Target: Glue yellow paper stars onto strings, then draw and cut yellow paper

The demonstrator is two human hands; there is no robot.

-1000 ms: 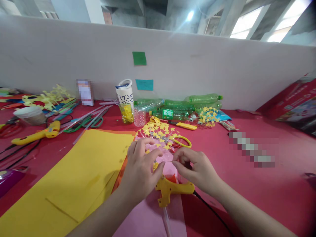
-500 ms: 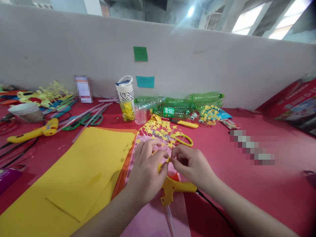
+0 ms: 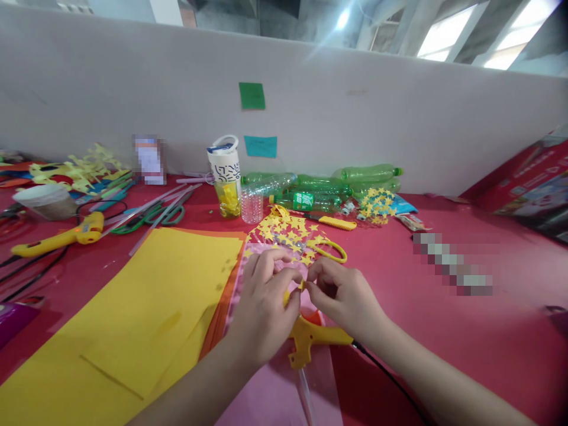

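Between the fingertips of both hands is a small yellow paper piece (image 3: 302,285), probably a star; its shape is mostly hidden. My left hand (image 3: 266,307) pinches it from the left, thumb and forefinger closed. From the right, my right hand (image 3: 341,290) meets it with thumb and forefinger together. Just below them a yellow glue gun (image 3: 326,336) lies on pink paper (image 3: 275,393), a clear glue stick (image 3: 306,395) poking out toward me. Beyond the fingers, cut yellow stars (image 3: 284,231) are scattered beside yellow-handled scissors (image 3: 337,251).
Yellow sheets (image 3: 146,296) cover the left front. A second glue gun (image 3: 60,239) and green scissors (image 3: 166,214) lie further left. At the back are a patterned white cup (image 3: 225,165), green bottles (image 3: 373,173) and a yellow box cutter (image 3: 335,222). A partition (image 3: 177,89) closes the far side.
Almost nothing differs. The small yellow piece shows slightly more between the fingertips; both hands stay in the same place.
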